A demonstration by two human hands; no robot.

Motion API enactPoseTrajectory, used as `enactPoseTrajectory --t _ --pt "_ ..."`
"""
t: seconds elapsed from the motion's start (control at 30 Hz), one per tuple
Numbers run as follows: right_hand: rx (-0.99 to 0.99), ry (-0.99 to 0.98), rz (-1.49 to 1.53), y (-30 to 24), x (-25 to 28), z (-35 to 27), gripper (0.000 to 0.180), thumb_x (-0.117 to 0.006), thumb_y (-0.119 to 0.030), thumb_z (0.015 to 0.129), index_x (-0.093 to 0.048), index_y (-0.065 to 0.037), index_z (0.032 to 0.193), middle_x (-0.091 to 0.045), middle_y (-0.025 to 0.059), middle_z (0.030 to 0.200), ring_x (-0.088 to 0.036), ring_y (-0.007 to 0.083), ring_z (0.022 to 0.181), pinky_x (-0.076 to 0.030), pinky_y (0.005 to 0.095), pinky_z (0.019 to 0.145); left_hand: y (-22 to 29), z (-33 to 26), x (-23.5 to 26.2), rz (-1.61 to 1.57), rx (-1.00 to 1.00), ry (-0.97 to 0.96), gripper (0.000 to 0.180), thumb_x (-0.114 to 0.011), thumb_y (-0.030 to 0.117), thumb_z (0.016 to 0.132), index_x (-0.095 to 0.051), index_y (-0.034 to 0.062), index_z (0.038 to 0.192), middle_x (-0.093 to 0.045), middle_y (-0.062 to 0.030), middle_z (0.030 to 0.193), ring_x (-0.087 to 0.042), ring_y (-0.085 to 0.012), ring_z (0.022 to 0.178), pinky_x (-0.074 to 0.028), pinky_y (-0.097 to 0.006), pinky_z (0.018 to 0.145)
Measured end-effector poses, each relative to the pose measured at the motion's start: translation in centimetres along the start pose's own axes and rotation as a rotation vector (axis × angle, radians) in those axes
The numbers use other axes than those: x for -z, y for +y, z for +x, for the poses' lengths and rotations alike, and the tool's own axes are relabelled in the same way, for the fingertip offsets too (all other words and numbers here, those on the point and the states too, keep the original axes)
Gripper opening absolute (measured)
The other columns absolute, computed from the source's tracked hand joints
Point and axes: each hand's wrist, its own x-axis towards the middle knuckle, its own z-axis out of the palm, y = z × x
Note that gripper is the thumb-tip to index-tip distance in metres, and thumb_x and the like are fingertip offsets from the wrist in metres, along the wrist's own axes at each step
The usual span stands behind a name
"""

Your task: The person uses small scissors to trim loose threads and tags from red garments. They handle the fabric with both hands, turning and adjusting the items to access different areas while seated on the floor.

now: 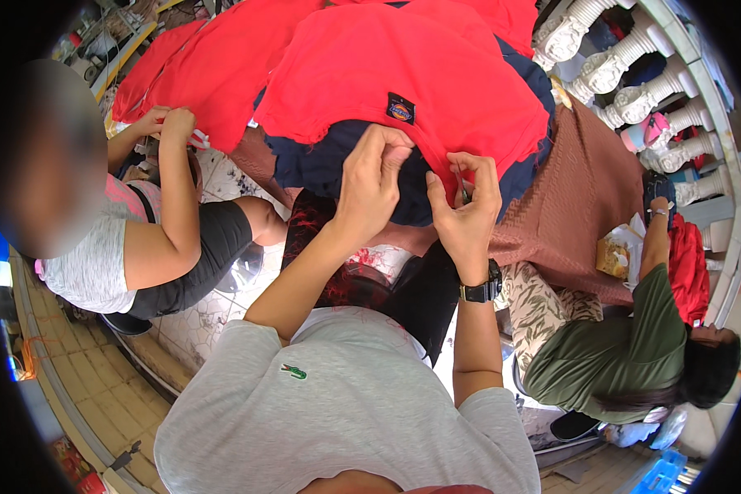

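A red garment (362, 70) with a small dark label (401, 108) below its neckline is spread over a pile of dark navy cloth (321, 169). My left hand (373, 177) is closed in a pinch at the garment's neckline edge, just below the label. Close by, my right hand (469, 202) has its fingers curled around small metal thread snips (464, 188), mostly hidden by the fingers. The snips lie against the red edge. A black watch (482, 284) sits on my right wrist.
A brown patterned cloth (564, 202) hangs under the pile. On the left, a seated person (169, 222) handles more red fabric (198, 70). Another person in green (626, 346) sits at right, near a yellow-and-white package (620, 251). White balusters (634, 99) stand behind.
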Motion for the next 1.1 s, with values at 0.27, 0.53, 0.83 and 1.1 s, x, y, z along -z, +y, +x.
enactPoseTrajectory --t 0.27,0.53,0.83,1.1 --pt "0.011 -0.006 0.032 -0.3 -1.3 -0.9 0.032 -0.074 0.002 0.076 -0.063 -0.001 0.106 -0.06 0.0106 0.098 -0.065 0.023 0.088 -0.051 0.0321 0.066 -0.9 -1.3 -0.5 -0.038 -0.041 0.004 0.012 -0.072 -0.003 0.089 -0.065 -0.0038 0.099 -0.069 -0.0097 0.09 -0.066 -0.0138 0.079 -0.053 -0.027 0.072" --pt "-0.052 -0.029 0.11 0.0 -1.5 -1.8 0.032 -0.075 0.0 0.076 -0.064 -0.002 0.106 -0.061 0.0092 0.092 -0.064 0.0214 0.086 -0.05 0.0317 0.067 -1.2 -1.6 0.7 -0.401 0.261 0.008 0.013 -0.068 0.007 0.094 -0.059 -0.0022 0.096 -0.062 -0.0073 0.083 -0.06 -0.0122 0.076 -0.05 -0.029 0.07" --pt "0.124 0.024 -0.027 0.2 -2.3 -1.6 0.027 -0.074 0.004 0.076 -0.066 0.0 0.102 -0.059 0.0104 0.095 -0.061 0.0221 0.079 -0.048 0.0324 0.066 -0.3 -2.2 0.5 -0.06 0.155 -0.026 0.019 -0.071 0.002 0.093 -0.058 -0.0003 0.106 -0.065 -0.0077 0.096 -0.064 -0.0126 0.085 -0.052 -0.028 0.078" --pt "0.076 0.015 0.054 0.6 -3.1 -2.0 0.021 -0.072 0.007 0.078 -0.064 0.002 0.097 -0.059 0.0103 0.093 -0.06 0.0193 0.073 -0.047 0.0302 0.063 -1.7 -2.5 0.0 -0.079 0.094 -0.035 0.011 -0.068 0.002 0.095 -0.061 -0.0014 0.103 -0.065 -0.0052 0.088 -0.064 -0.0098 0.081 -0.052 -0.025 0.073"
